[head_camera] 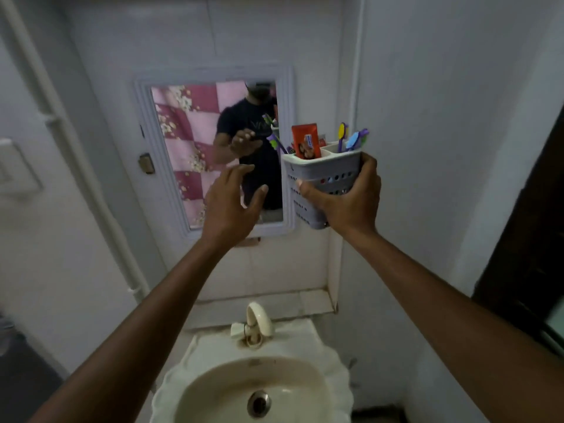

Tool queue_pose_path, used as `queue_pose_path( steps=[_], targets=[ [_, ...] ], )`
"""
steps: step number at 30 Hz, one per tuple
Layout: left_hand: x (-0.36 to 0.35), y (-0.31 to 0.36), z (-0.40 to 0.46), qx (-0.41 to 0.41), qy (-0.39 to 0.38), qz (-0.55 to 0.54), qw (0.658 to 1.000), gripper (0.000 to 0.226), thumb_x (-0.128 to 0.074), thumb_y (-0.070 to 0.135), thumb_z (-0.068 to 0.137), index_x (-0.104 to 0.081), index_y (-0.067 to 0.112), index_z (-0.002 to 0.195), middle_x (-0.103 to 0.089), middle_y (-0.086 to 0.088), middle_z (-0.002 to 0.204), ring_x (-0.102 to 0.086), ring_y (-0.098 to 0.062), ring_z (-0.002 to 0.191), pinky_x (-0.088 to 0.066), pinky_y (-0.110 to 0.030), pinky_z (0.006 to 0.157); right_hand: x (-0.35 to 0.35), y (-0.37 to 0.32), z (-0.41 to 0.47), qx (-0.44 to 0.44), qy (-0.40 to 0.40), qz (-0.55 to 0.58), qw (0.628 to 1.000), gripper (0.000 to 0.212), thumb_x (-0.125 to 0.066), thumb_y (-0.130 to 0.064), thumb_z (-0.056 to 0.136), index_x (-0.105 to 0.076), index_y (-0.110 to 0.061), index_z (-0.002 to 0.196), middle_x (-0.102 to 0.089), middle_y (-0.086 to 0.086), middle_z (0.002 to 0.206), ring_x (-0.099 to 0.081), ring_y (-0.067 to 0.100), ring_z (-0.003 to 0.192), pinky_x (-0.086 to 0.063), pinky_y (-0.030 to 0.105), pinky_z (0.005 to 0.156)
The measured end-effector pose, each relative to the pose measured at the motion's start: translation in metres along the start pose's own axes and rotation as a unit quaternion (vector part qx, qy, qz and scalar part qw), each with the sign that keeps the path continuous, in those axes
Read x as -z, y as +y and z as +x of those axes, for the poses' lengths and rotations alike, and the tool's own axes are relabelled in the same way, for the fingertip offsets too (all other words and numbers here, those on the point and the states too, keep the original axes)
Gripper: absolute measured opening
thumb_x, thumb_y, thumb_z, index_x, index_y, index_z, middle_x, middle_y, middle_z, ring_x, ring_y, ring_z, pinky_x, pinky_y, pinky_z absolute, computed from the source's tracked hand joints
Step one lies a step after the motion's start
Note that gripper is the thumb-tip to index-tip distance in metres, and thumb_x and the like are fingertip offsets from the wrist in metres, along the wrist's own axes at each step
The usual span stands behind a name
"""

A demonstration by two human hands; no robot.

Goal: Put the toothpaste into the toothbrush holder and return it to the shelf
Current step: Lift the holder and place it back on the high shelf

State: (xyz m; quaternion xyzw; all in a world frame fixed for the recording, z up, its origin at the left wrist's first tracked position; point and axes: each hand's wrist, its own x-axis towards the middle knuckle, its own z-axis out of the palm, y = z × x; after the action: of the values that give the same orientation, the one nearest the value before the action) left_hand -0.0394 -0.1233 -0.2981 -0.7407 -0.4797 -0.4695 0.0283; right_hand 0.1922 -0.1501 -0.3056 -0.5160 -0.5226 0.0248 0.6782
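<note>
My right hand (pixel 345 203) grips a grey perforated toothbrush holder (pixel 323 175) and holds it up in front of the wall, just right of the mirror. An orange-red toothpaste tube (pixel 306 141) stands upright in the holder's left compartment. Several coloured toothbrushes (pixel 354 138) stick out of the right compartment. My left hand (pixel 233 203) hovers to the left of the holder, fingers spread, holding nothing. No shelf is clearly visible.
A framed mirror (pixel 213 148) hangs on the wall and reflects a person and a pink patterned cloth. Below are a cream sink (pixel 253 389) with a tap (pixel 258 320) and a tiled ledge (pixel 274 303). A white pipe (pixel 67 141) runs down the left wall. A dark door frame (pixel 525 233) stands at the right.
</note>
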Motion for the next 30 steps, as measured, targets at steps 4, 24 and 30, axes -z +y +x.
queue_pose_path(
  steps=[4, 24, 30],
  targets=[
    [0.032, 0.036, 0.039, -0.024, 0.048, -0.014, 0.998, 0.048, -0.066, 0.044, 0.103, -0.059, 0.019, 0.143, -0.058, 0.000, 0.145, -0.055, -0.013, 0.126, -0.048, -0.037, 0.106, 0.019, -0.053, 0.052, 0.045, 0.021, 0.028, 0.998, 0.113, -0.087, -0.078, 0.052, -0.053, -0.018, 0.142, -0.057, -0.007, 0.125, -0.055, 0.020, 0.118, -0.049, 0.020, 0.082],
    [0.115, 0.089, 0.285, -0.138, 0.203, 0.087, 0.965, 0.056, -0.053, 0.057, 0.104, -0.056, 0.025, 0.149, -0.055, 0.001, 0.154, -0.041, -0.024, 0.152, -0.019, -0.056, 0.130, 0.035, -0.213, 0.217, 0.119, 0.128, 0.058, 0.983, 0.111, -0.080, -0.092, 0.043, -0.052, -0.026, 0.128, -0.062, -0.008, 0.121, -0.061, 0.025, 0.122, -0.061, 0.046, 0.097],
    [0.091, 0.046, 0.319, -0.123, 0.232, 0.122, 0.957, 0.060, -0.042, 0.069, 0.105, -0.066, 0.029, 0.143, -0.068, 0.005, 0.140, -0.049, -0.021, 0.146, -0.020, -0.047, 0.131, 0.016, -0.225, 0.245, 0.128, 0.145, 0.045, 0.980, 0.109, -0.082, -0.089, 0.047, -0.051, -0.024, 0.128, -0.056, -0.010, 0.118, -0.056, 0.023, 0.120, -0.053, 0.036, 0.088]
  ],
)
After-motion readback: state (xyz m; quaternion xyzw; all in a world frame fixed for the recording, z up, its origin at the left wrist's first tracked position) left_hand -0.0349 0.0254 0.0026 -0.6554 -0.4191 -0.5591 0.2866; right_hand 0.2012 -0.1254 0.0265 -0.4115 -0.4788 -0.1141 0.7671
